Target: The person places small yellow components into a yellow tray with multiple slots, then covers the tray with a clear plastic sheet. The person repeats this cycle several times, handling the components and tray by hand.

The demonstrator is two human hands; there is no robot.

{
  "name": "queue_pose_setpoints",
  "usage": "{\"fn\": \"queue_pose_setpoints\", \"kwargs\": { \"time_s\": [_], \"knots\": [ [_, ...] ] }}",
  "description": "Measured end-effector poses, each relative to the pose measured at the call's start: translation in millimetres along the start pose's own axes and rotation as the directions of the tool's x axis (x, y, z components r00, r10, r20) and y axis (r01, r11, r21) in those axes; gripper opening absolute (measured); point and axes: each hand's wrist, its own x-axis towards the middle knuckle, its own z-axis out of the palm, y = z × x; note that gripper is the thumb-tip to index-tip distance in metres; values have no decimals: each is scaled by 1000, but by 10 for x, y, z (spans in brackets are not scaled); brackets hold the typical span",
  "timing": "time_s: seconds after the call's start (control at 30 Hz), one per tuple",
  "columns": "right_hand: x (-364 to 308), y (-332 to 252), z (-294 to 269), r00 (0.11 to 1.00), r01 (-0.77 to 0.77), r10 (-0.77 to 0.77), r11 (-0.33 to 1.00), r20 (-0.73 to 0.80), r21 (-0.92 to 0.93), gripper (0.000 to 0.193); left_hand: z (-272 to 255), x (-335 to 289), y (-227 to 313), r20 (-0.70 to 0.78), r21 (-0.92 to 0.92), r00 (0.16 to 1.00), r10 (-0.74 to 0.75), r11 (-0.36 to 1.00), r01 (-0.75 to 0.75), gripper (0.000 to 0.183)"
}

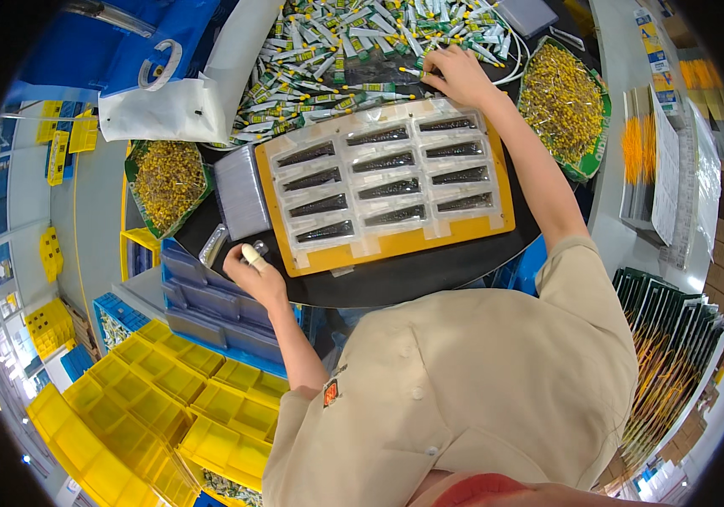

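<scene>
At the far side of the table, my right hand (pixel 461 78) reaches into a heap of small squeeze tubes (pixel 311 51), white and green with yellow caps. Its thumb and fingers are closed around the end of one tube (pixel 412 73), whose cap points left. In front of me lies a yellow board (pixel 362 253) bearing a clear plastic tray (pixel 353 173) with several compartments, each with a dark tapered piece inside. My left hand (pixel 259 275) is by the board's lower left corner, fingers curled and a pale finger cot on one digit. A small clear shiny item shows beside it; what the fingers grip is hidden.
Boxes of yellow-headed pieces stand left (pixel 167 182) and right (pixel 560 101) of the board. A stack of clear plastic sheets or trays (pixel 242 193) adjoins the board's left edge. Yellow bins (pixel 142 389) and a blue crate (pixel 218 296) stand low on the left; a white sheet (pixel 167 110) hangs upper left.
</scene>
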Motion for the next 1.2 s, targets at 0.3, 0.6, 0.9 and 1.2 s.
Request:
{"fn": "queue_pose_setpoints", "kwargs": {
  "time_s": [0.3, 0.6, 0.9, 1.2],
  "knots": [
    [-1169, -215, -431, 914, 328, -347, 937, -210, -121, 25, 846, 1113, 982, -9, -153, 852, 524, 841, -519, 14],
    [295, 125, -48, 919, 257, -300, 948, -256, -189, 27, 2459, 1783, 2083, 346, 271, 736, 582, 689, -672, 28],
    [-212, -604, -248, 991, 122, -43, 707, -130, 697, 14, 1418, 1494, 1564, 467, -646, 768, 438, 762, -42, 24],
    [318, -847, 211, 982, 50, -49, 999, -185, -2, 12, 489, 895, 971, 434, -631, 626, 647, 715, -301, 21]
  ]
}}
